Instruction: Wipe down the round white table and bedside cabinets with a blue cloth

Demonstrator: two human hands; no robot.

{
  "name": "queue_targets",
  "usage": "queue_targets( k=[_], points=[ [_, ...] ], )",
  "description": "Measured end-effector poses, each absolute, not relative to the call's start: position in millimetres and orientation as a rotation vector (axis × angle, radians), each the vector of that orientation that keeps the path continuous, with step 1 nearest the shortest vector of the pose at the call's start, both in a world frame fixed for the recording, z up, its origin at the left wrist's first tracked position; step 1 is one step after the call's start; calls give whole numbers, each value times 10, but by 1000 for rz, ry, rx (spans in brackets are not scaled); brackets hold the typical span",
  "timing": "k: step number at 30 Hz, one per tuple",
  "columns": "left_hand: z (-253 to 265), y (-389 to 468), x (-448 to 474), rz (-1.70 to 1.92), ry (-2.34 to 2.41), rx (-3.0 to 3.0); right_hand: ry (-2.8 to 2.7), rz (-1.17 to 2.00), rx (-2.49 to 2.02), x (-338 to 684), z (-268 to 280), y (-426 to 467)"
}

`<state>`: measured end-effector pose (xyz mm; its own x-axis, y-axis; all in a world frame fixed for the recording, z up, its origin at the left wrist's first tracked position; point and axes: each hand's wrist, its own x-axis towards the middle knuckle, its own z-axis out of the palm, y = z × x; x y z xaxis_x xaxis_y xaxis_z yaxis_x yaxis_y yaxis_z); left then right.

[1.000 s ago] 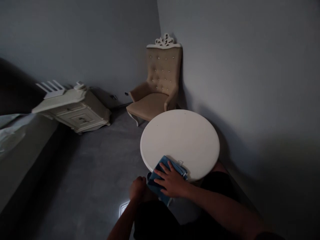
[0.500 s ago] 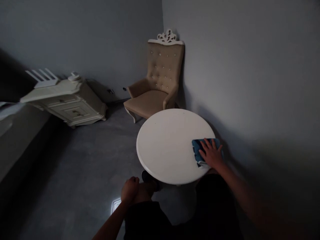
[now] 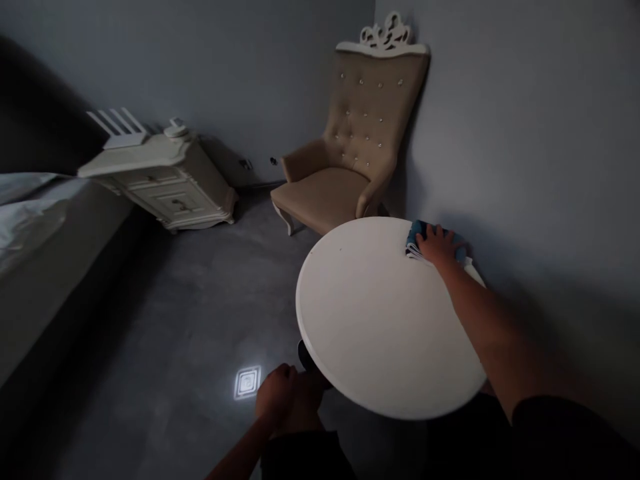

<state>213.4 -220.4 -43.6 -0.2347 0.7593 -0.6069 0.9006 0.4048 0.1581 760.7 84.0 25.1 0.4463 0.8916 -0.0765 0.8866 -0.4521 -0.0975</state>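
My right hand point(image 3: 438, 245) presses on a folded blue cloth point(image 3: 414, 241) with white edges, at the far right part of a round white table point(image 3: 380, 320). Its fingers are bent over the cloth, which partly hangs past the table's rim. The tabletop has a few tiny dark specks near its far left side. My left hand point(image 3: 276, 392) rests on my knee, left of the table and apart from it. Its fingers are curled in, and nothing shows in them.
A tan tufted armchair point(image 3: 325, 197) stands behind the table, by the wall corner. To the left, a white nightstand point(image 3: 170, 187) bears a white router point(image 3: 125, 137). A bed point(image 3: 60, 247) lies along the left edge. A bright square floor drain point(image 3: 247, 382) is beside my left hand.
My right hand has slid the cloth away from me, along the table's right side towards the far rim. My left hand stays on the knee. The view has shifted.
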Motion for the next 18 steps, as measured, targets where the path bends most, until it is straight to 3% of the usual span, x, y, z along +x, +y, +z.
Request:
queue_targets(
  k=[6, 12, 18],
  points=[
    [-404, -2157, 2124, -316, 2063, 1353, -1803, 232, -2443, 6224, 293, 1723],
    [-424, -2118, 2190, -342, 2090, 1333, -2191, 377, -2016, 4420, 252, 1677],
    [-523, -2105, 2168, -381, 2119, 1353, -2334, 409, -1757, 4294, 320, 1377]
  ],
)
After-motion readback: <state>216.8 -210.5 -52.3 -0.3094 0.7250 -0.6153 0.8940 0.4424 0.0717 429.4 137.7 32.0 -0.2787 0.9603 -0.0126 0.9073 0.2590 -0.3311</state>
